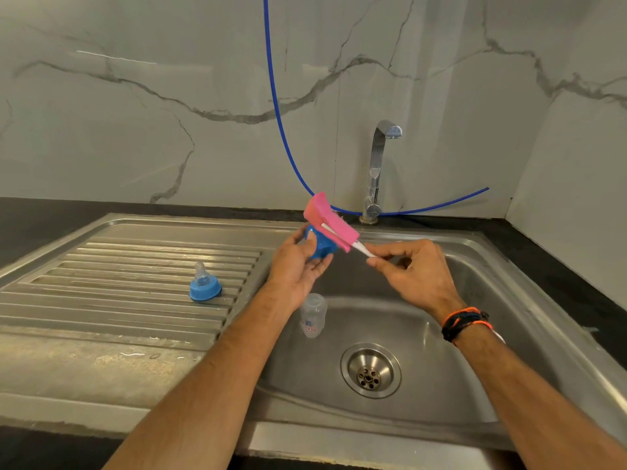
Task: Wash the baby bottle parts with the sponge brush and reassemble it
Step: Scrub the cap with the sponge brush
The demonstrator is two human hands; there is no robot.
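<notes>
- The left hand (298, 266) cups a blue cap (320, 247) above the left edge of the sink (509, 300), fingers curled round its lower side with the palm turned up.
- The right hand (412, 269) pinches the white handle of the sponge brush (330, 222) between thumb and fingertips; the pink sponge head lies against the top of the blue cap.
- The two hands are close together but not touching, joined only through brush and cap.
- The step in hand looks like scrubbing the cap, one of the smaller parts.
- The clear bottle body (314, 313) stands upright in the sink basin, just below the left wrist and well apart from the drain (370, 369).
- The teat in its blue collar ring (204, 284) sits on the ribbed draining board (101, 283) to the left, teat pointing up.
- The tap (376, 171) shows no running water that I can make out.
- Next, the cap probably needs turning in the left hand so the sponge reaches its inside, then a rinse; the bottle body still awaits assembly.
- Nothing is reassembled yet, so the task seems somewhere in its washing half.
</notes>
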